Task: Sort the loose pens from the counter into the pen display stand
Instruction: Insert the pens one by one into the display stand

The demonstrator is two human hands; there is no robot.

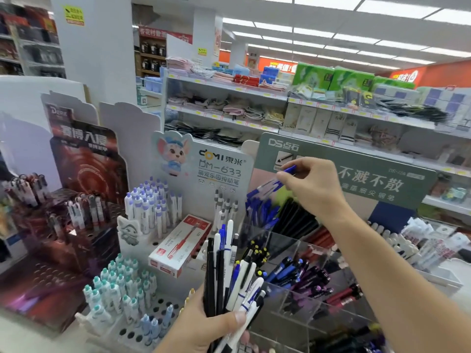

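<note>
My left hand point(204, 324) grips a bunch of loose pens point(229, 271), black, white and blue, held upright at the bottom centre. My right hand point(313, 184) pinches a single blue pen point(276, 183) by its upper end, slanted down to the left. The pen's lower end hangs just above the blue pens point(260, 210) standing in the back left compartment of the clear acrylic pen stand point(293, 240). Black pens point(295, 217) fill the compartment beside it, and red, blue and purple pens lie in the nearer ones.
A white stand point(142, 296) with holes holds teal and purple capped pens at the left, and a red and white pen box point(181, 243) lies on it. A dark red display point(84, 194) stands further left. Shop shelves with goods run behind.
</note>
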